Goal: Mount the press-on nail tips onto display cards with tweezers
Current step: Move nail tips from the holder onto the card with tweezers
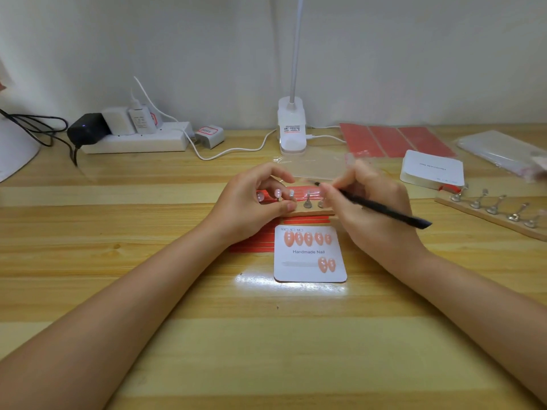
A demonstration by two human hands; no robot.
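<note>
Left of centre on the wooden tabletop, the left hand pinches the small wooden nail stand, where pink press-on tips remain. At centre, the white square display card carries seven tips; three places appear unfilled. Rightward, the right hand grips slim black tweezers, its tip blurred.

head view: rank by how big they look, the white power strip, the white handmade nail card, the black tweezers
1. White power strip, though farther away.
2. Black tweezers and white Handmade Nail card: too alike to rank.
</note>
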